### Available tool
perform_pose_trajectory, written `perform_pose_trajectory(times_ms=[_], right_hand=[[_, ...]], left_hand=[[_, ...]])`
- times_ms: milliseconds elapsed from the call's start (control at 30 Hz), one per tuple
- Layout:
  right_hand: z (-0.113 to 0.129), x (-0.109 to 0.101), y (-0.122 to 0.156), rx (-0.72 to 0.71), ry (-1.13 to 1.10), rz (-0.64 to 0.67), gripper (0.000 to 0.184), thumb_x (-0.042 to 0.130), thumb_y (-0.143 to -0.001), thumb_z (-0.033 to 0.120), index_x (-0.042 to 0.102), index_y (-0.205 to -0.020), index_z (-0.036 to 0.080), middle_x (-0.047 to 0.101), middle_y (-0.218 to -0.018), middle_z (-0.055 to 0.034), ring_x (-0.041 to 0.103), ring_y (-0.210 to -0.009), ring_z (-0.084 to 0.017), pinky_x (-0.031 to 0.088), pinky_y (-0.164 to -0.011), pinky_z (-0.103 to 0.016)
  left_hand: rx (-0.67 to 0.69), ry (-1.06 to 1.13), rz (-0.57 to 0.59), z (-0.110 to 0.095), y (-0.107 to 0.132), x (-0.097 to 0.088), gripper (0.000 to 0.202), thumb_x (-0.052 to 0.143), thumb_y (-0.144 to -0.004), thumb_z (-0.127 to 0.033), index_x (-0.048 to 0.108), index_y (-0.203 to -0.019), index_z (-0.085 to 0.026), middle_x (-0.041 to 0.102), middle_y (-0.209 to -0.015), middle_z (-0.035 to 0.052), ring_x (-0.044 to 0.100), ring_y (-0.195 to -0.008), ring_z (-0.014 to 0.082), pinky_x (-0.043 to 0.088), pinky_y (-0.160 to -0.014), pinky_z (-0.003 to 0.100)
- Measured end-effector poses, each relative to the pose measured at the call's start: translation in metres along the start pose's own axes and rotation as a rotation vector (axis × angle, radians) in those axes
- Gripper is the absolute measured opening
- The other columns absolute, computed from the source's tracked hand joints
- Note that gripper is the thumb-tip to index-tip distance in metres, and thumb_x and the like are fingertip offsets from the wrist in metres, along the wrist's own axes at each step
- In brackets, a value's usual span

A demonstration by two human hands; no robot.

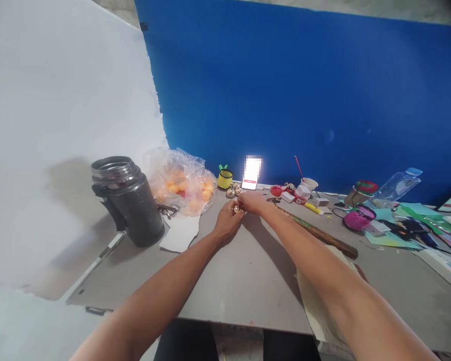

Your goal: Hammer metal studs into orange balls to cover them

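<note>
Both my arms reach forward over the grey table (pixel 248 271). My left hand (pixel 226 221) and my right hand (pixel 251 201) meet near the far middle of the table, fingers closed together around a small gold-wrapped ball (pixel 235 209). Two more small gold balls (pixel 233 190) lie just beyond my hands, beside a yellow cup (pixel 224 179) and a bright white card (pixel 251 173).
A dark jug (pixel 126 200) stands at the left, next to a clear plastic bag of orange balls (pixel 182 183) and a white paper sheet (pixel 180 233). A long wooden stick (pixel 319 233) lies at the right. Cups, a pink container (pixel 359 218), a bottle (pixel 396 185) and coloured papers crowd the far right.
</note>
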State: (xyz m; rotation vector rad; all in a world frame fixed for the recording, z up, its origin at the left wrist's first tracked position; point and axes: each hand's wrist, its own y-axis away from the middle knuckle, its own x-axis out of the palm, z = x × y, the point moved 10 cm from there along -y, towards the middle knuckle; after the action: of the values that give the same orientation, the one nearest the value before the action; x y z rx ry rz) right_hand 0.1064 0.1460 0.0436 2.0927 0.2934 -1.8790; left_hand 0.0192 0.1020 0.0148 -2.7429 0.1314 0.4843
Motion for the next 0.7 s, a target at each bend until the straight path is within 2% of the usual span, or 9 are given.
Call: perform_pose_trajectory(times_ms=[200,433,500,600,700], right_hand=[[-0.008,-0.003,0.004,0.035,-0.047,-0.057,0.021,0.063,-0.091,0.025,0.08,-0.103,0.021,0.078,-0.115,-0.0143,0.072,-0.111,-0.028,0.05,-0.087,-0.031],[-0.015,-0.003,0.006,0.019,-0.182,-0.092,0.02,0.064,-0.094,0.035,0.079,-0.099,0.023,0.08,-0.102,-0.0057,0.073,-0.094,-0.02,0.045,-0.071,-0.024],[-0.017,-0.001,0.005,0.009,-0.272,-0.099,0.018,0.066,-0.094,0.033,0.079,-0.098,0.022,0.08,-0.099,-0.0037,0.071,-0.089,-0.017,0.044,-0.069,-0.023],[-0.022,-0.004,0.008,-0.017,-0.509,-0.148,0.012,0.068,-0.088,0.022,0.078,-0.092,0.018,0.079,-0.091,-0.0022,0.068,-0.084,-0.014,0.044,-0.071,-0.022],[-0.032,-0.013,0.023,-0.018,-0.759,-0.237,0.012,0.066,-0.079,0.014,0.077,-0.084,0.017,0.074,-0.078,-0.0003,0.063,-0.074,-0.013,0.044,-0.068,-0.023]], left_hand=[[0.004,-0.01,0.016,-0.005,0.002,0.0,0.014,0.058,-0.084,-0.024,0.065,-0.095,-0.018,0.069,-0.091,0.003,0.061,-0.086,0.0194,0.045,-0.08,0.032],[-0.004,-0.029,0.017,-0.005,0.002,0.0,0.015,0.059,-0.084,-0.024,0.067,-0.095,-0.018,0.069,-0.091,0.0032,0.061,-0.086,0.0194,0.044,-0.079,0.031],[0.003,-0.031,0.02,-0.004,0.001,0.001,0.015,0.059,-0.084,-0.024,0.067,-0.096,-0.018,0.07,-0.092,0.0037,0.061,-0.087,0.0198,0.044,-0.08,0.032],[0.014,-0.024,0.02,-0.003,0.001,0.001,0.016,0.06,-0.084,-0.025,0.068,-0.097,-0.018,0.069,-0.092,0.0041,0.062,-0.087,0.0203,0.046,-0.081,0.032],[0.012,-0.026,0.028,-0.001,0.0,0.0,0.018,0.061,-0.083,-0.024,0.067,-0.099,-0.018,0.069,-0.092,0.0034,0.062,-0.086,0.02,0.047,-0.081,0.032]])
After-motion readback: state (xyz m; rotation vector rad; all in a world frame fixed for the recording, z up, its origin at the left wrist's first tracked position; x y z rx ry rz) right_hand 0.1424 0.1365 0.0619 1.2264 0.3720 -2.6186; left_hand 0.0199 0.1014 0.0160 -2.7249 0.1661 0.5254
